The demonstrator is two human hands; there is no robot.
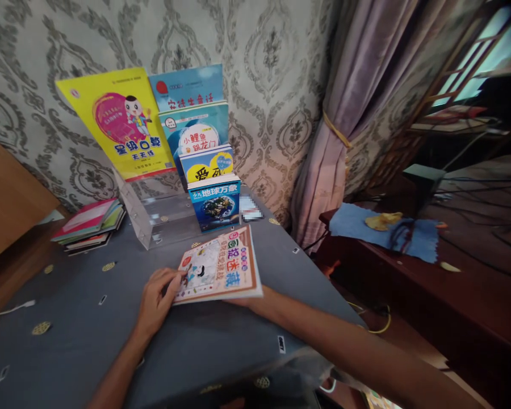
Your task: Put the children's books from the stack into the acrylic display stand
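A picture book [221,264] with a cream and brown cover and large colourful Chinese characters is held tilted, low above the table. My left hand [160,292] is closed on its left edge, with fingertips on the cover. My right hand [247,300] supports it from below at the near right side; those fingers are hidden under the book. Behind it stands a clear acrylic book rack [142,230]. Its right part holds several books in steps, a blue earth book [216,205] foremost. A tall yellow workbook [123,125] stands in the left part.
The table has a dark grey patterned cloth [85,341]. A stack of books [91,224] lies left of the rack, near a wooden panel [12,199] and a white cable [12,309]. At right are a purple curtain [323,159] and a dark red bench [392,289] with a blue cloth [344,224].
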